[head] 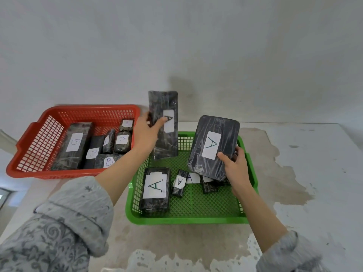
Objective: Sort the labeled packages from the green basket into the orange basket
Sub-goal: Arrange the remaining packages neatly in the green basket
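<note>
Grey-white stained worktop [294, 173] against a plain pale wall [176, 46], both hands gripping black-wrapped packages.

Above the green basket's [188, 219] far-left corner, the left hand [146, 132] is clutching a long package [164, 124], thumb over its label. Over the basket's right side, the right hand [234, 163] is grasping a wide "A" package [213, 147]. Left of the green basket, the orange basket [29, 152] is holding "B" packages [73, 146].

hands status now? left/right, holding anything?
Left hand: closed on tall package, held over the green basket.
Right hand: closed on wide A package.
</note>
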